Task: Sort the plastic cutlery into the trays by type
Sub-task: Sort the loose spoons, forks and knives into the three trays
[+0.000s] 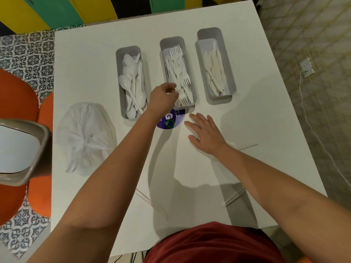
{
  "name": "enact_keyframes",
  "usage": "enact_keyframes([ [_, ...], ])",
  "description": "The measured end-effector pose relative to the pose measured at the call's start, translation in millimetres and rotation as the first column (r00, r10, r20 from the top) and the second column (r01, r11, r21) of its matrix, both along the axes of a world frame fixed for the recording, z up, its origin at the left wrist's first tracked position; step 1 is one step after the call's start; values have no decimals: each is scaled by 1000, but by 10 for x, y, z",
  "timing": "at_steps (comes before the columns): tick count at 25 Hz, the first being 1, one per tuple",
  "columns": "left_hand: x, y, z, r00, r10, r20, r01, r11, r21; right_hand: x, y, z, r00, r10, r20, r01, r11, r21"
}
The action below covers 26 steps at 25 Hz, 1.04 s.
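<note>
Three grey trays stand side by side on the white table [256, 130]. The left tray [119, 76] holds spoons, the middle tray [163, 54] holds forks and the right tray [230, 73] holds knives. My left hand [163, 95] hovers at the near left corner of the fork tray, fingers curled and pinching a small white piece that looks like a fork [169, 93]. My right hand [205, 133] lies flat on the table in front of the trays, fingers straight. Two loose white pieces lie near me: one [150, 202] between my arms, another [233, 197] under my right forearm.
A crumpled white plastic bag [85, 137] lies on the table's left side. A round purple sticker [171, 119] sits just in front of the fork tray. Orange chairs [17, 95] and a grey-rimmed container [34, 154] stand to the left, beyond the table edge.
</note>
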<state>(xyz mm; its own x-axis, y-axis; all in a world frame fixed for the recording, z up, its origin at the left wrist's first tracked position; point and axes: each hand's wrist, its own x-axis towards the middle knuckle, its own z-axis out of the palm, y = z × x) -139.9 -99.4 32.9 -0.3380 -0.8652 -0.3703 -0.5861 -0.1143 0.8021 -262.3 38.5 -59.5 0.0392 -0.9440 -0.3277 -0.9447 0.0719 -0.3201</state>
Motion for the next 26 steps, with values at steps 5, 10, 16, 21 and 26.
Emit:
enact_keyframes([
  [5,320,371,-68,993,-103,56,104,994,-17,-33,3,90,1000,-3,-30,3,1000,2],
  [10,824,762,-254,984,-111,143,112,994,2,-263,418,125,984,-178,-5,177,980,-96],
  [16,1301,1259,-361,932,-227,281,241,970,-16,-504,1061,130,930,-343,-133,321,933,-165],
  [21,1721,1554,-362,797,-381,469,466,882,-75,-523,1240,87,903,-427,-45,410,890,-201],
  [26,2058,1719,-420,666,-543,511,629,778,7,-461,1254,60,844,-511,163,533,833,-149],
])
